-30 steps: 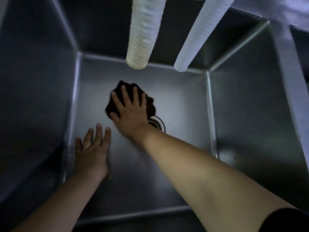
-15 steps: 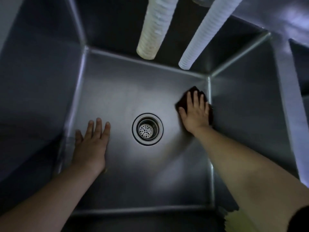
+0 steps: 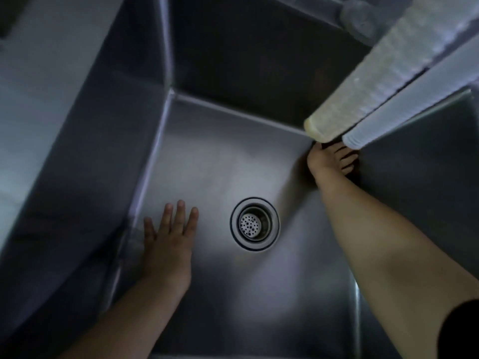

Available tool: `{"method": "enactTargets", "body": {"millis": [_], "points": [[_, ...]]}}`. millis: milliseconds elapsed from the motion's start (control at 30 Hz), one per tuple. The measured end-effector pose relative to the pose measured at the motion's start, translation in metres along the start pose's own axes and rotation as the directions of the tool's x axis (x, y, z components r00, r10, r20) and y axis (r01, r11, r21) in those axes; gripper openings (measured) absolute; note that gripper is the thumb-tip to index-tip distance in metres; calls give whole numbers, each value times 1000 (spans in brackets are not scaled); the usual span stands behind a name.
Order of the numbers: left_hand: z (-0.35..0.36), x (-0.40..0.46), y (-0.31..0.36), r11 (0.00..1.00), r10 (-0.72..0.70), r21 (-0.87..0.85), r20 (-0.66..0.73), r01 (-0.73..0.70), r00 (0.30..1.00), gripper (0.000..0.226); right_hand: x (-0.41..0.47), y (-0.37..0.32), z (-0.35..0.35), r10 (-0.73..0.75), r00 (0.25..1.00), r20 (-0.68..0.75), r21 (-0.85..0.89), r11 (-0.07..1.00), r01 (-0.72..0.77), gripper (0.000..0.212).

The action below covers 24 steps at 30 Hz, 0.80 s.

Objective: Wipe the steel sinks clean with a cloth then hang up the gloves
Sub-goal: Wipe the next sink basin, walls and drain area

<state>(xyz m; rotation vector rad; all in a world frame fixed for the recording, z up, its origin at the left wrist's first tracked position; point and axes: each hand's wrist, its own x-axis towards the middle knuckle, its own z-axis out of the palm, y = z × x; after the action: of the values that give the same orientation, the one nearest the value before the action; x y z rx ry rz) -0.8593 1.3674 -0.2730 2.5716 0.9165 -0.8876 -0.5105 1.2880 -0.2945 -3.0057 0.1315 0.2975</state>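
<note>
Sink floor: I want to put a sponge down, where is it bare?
Bare steel lies between the left hand and the drain, and nearer than the drain. The far right corner is crowded: the right hand under two hoses.

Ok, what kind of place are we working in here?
Probably a commercial kitchen or scullery wash station: a deep, square stainless steel sink basin, a round perforated metal drain strainer in its floor, and two pale ribbed plastic hoses hanging over its far right corner.
</note>
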Motion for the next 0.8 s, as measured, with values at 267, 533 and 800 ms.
{"method": "enactTargets", "body": {"millis": [267,533,800], "points": [[6,5,0,1000,2,-30,-35,-3,999,117,-90,-74,39,-299,953,47,50,954,297,72],[9,9,0,998,-7,-56,-36,5,999,123,-133,-117,56,-553,829,89,-28,830,557,73],[7,8,0,999,-17,-35,10,17,1000,128,-190,-123,62,-933,206,294,77,238,968,53]]}}
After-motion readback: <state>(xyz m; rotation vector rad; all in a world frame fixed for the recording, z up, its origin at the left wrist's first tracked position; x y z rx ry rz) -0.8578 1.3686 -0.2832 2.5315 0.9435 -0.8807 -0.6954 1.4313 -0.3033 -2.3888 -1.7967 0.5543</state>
